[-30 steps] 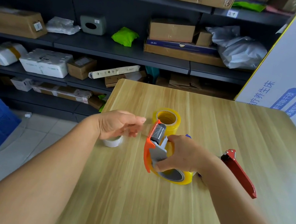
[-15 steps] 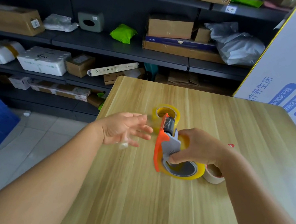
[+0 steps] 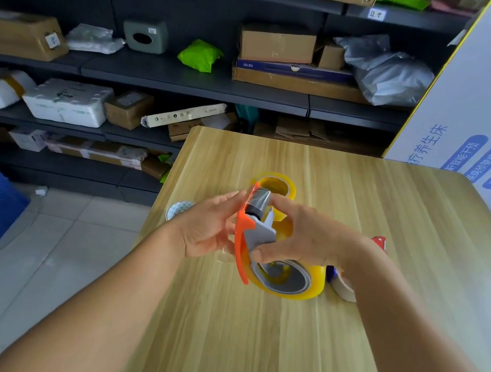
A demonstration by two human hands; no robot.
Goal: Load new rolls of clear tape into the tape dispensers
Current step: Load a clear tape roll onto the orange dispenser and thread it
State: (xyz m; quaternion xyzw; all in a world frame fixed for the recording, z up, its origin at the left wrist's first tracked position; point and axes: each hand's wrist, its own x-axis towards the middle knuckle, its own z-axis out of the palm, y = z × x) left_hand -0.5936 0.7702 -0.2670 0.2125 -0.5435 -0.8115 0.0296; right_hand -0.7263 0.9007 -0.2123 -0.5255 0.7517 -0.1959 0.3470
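Fingers straight, the left hand (image 3: pixel 206 227) touches the orange tape dispenser (image 3: pixel 248 234) that the right hand (image 3: pixel 303 236) clamps above the table (image 3: pixel 246 345), yellowish roll (image 3: pixel 291 278) seated; threading the tape end over the roller likely comes next

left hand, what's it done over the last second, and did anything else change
The left hand moved right from the table's left edge, off the small white roll, and its fingers now touch the orange tape dispenser beside the grey roller. The right hand kept its grip on the dispenser, with the yellowish tape roll loaded on it. The spare roll stayed behind it on the table.
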